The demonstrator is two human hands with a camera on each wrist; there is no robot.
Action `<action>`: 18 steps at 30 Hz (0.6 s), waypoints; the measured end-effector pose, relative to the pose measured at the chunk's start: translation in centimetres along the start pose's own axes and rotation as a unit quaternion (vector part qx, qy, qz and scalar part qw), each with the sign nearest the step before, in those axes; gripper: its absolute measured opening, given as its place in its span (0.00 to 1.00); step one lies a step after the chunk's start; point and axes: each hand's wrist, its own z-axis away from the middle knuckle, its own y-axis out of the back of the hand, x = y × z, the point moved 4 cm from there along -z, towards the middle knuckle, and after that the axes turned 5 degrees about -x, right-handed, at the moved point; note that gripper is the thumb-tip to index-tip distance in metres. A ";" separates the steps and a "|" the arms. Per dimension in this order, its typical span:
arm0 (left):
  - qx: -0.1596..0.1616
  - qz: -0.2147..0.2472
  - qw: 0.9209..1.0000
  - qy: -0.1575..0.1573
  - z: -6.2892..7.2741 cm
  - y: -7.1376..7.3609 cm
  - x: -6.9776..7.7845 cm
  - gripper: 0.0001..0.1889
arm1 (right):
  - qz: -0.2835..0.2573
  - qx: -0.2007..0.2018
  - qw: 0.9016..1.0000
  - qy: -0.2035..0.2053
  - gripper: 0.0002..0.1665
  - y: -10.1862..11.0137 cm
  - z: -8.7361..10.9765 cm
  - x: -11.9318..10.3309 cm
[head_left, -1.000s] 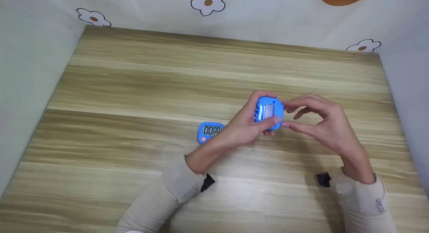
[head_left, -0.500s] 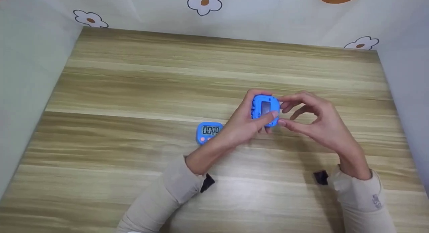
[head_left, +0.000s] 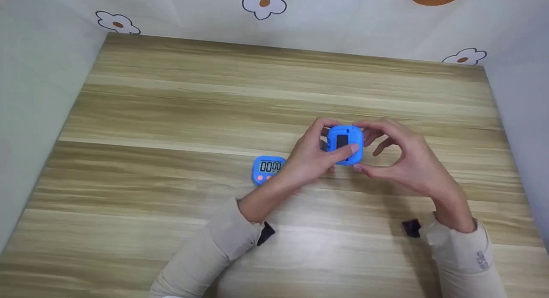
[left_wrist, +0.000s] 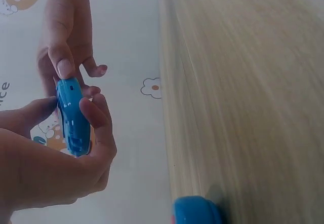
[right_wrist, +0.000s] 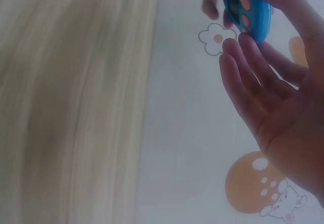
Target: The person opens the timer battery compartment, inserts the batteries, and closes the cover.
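Note:
A blue digital timer [head_left: 354, 137] is held off the table between both hands, its back with a dark rectangle facing the head camera. My left hand [head_left: 312, 154] grips it, thumb pressed across the back and fingers around the far side. At its right edge, my right hand [head_left: 418, 161] pinches it between index fingertip and thumb tip at opposite corners. Edge-on in the left wrist view, the timer [left_wrist: 75, 115] sits between the fingers. Pink buttons on its front show on the timer [right_wrist: 259, 13] in the right wrist view.
A second blue timer [head_left: 269, 165], its display reading 00 00, lies on the wood-grain table [head_left: 193, 109], partly covered by my left forearm. White cloth with flower prints [head_left: 264, 3] rises behind the table. Pale walls stand at both sides.
The held timer shifted slightly left, then back right, and tilted so the glare on its back rectangle faded to dark. My right thumb and index finger moved onto its corners, spreading wider.

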 end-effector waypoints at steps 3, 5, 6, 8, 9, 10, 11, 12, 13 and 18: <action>-0.002 -0.036 0.999 -0.001 0.0 0.0 0.0 0.28 | 0.005 -0.007 1.000 -0.003 0.41 0.0 0.0 0.0; -0.002 -0.059 0.998 0.003 0.1 0.0 0.1 0.31 | 0.008 -0.012 1.000 -0.004 0.41 -0.1 0.0 0.1; -0.001 -0.069 0.998 0.008 0.1 0.0 0.1 0.32 | 0.011 -0.014 1.000 -0.002 0.41 -0.1 0.0 0.1; -0.001 -0.094 0.995 0.015 0.3 0.0 0.2 0.35 | 0.017 -0.015 1.000 0.002 0.40 -0.2 -0.1 0.2; -0.002 -0.109 0.994 0.017 0.3 0.0 0.2 0.37 | 0.018 -0.015 1.000 0.003 0.40 -0.3 -0.1 0.2; -0.003 -0.121 0.992 0.017 0.4 0.0 0.2 0.38 | 0.023 -0.013 1.000 0.005 0.40 -0.3 -0.1 0.3; -0.004 -0.131 0.991 0.016 0.4 0.0 0.3 0.40 | 0.028 -0.010 1.000 0.008 0.40 -0.3 -0.1 0.3; -0.006 -0.140 0.990 0.014 0.4 0.0 0.4 0.41 | 0.032 -0.006 0.999 0.010 0.41 -0.3 -0.1 0.4; -0.008 -0.145 0.989 0.012 0.5 -0.1 0.4 0.42 | 0.035 -0.001 0.999 0.012 0.41 -0.4 -0.1 0.6; -0.012 -0.109 0.994 0.005 0.4 0.1 0.4 0.40 | 0.058 0.012 0.998 0.026 0.43 -0.9 0.2 1.9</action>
